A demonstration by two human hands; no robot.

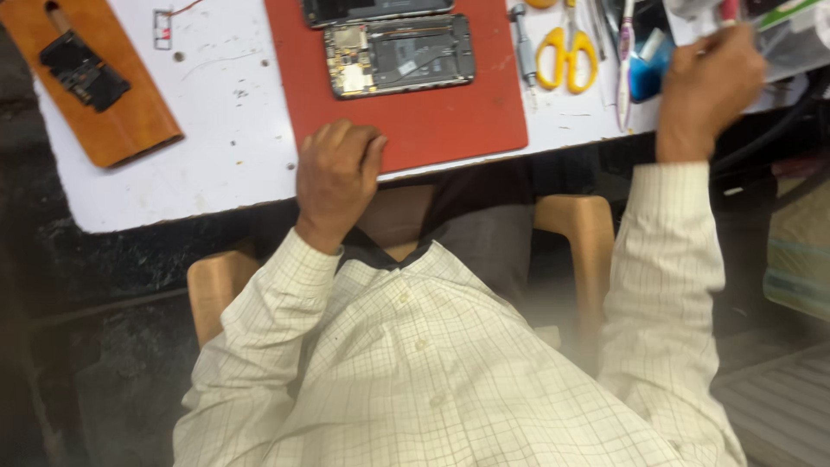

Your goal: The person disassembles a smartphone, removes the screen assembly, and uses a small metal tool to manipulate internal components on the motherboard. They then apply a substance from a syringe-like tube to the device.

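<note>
Left hand (335, 177) rests curled, knuckles down, on the near edge of the red mat (450, 121), grasping nothing. Just beyond it we see the opened phone (399, 54), circuit board exposed. Further right, between the hands: screwdriver (523, 47), then yellow scissors (567, 54). Right hand (709, 86) is clenched around something white and red at the table's (216, 147) far right; we can't tell what.

I take this for a small phone repair bench: an opened phone (399, 54) with its board bare lies on a red work mat (432, 121), beside yellow scissors (566, 54), a screwdriver (524, 45) and a white worktop (216, 130).
</note>
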